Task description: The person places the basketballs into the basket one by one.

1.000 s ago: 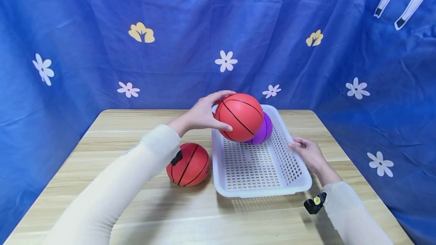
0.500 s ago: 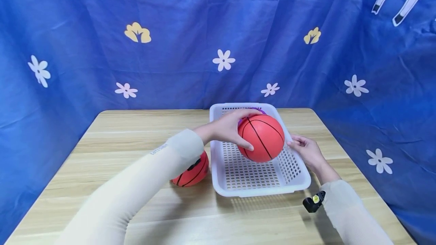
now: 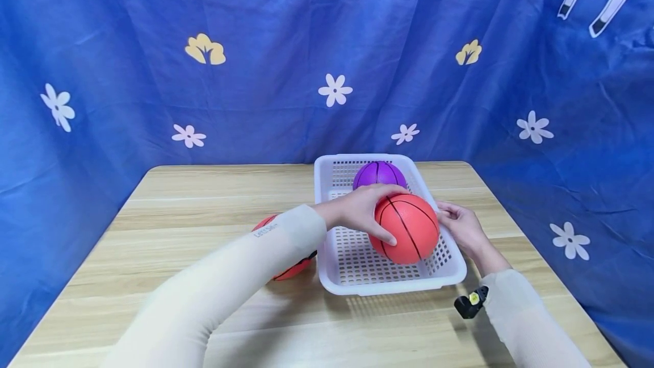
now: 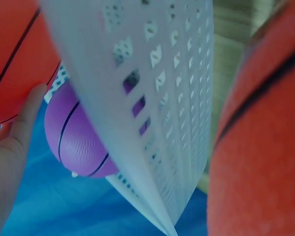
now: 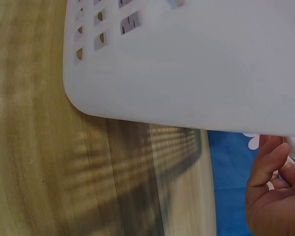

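My left hand [image 3: 361,212] grips an orange-red mini basketball [image 3: 409,230] with black lines, thumb on the near side and fingers over the far side. The ball is inside the white perforated plastic basket [image 3: 332,287], towards its right wall. A purple basketball [image 3: 380,175] lies at the basket's far end, partly covered by that hand. My right hand [image 3: 464,230] pinches the basket's right rim; in the right wrist view its curled fingers [image 5: 271,162] meet the rim's edge. Another red basketball [image 3: 293,270] sits left of the basket, mostly hidden behind the left sleeve.
The basket stands on a light wooden table [image 3: 168,231]. A blue curtain [image 3: 255,72] with flowers and animals hangs behind and along the sides. A small black camera [image 3: 471,302] is strapped at the right wrist.
My left hand has carried the orange-red ball rightward, nearer and down into the basket, uncovering the purple ball. The left forearm now hides more of the outer red ball. My right hand stays at the rim.
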Action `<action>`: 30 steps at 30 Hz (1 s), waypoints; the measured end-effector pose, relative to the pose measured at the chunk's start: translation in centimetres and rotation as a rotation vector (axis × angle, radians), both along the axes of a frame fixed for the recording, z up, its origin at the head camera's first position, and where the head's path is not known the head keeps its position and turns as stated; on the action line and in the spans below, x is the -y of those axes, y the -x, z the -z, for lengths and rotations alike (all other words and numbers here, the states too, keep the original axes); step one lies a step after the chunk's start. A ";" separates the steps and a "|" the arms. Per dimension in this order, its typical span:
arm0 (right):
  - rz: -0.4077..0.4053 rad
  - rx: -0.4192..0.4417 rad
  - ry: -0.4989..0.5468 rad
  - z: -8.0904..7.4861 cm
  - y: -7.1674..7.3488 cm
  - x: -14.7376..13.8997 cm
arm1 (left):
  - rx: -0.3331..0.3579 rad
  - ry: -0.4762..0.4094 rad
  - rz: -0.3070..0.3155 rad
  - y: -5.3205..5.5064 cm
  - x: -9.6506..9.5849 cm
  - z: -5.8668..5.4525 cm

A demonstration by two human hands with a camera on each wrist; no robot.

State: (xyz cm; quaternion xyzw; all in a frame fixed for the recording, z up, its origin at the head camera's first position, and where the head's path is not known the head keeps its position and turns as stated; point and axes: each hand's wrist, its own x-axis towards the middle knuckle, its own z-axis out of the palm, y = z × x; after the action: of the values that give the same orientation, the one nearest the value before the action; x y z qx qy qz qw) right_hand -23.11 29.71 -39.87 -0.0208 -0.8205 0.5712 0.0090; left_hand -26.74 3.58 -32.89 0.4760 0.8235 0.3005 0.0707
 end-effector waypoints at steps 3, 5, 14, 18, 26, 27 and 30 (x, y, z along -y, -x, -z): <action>0.002 -0.001 0.005 0.1 0.0 0.0 | 0.020 0.022 0.007 -0.2 -0.4 0.6; 0.005 0.005 0.018 0.1 0.0 0.0 | 0.021 0.049 0.003 -0.3 -0.5 1.0; -0.001 0.014 0.060 0.1 0.0 0.2 | 0.049 0.134 -0.021 -1.0 -0.8 2.5; 0.003 0.014 0.071 0.2 0.1 0.1 | 0.058 0.159 -0.026 -1.2 -0.9 2.9; 0.009 0.011 0.082 0.4 0.2 0.0 | 0.065 0.177 -0.042 -1.2 -1.3 3.7; 0.009 0.008 0.082 0.4 0.2 0.0 | 0.067 0.177 -0.044 -1.1 -1.3 3.8; 0.007 0.005 0.090 0.3 0.1 0.0 | 0.090 0.178 -0.048 -1.1 -1.4 3.8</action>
State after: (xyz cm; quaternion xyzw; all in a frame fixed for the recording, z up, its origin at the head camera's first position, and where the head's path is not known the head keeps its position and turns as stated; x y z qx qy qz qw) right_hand -23.24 29.72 -40.19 -0.0252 -0.7940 0.6073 0.0081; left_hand -25.61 5.01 -36.65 0.4340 0.8541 0.2486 0.1423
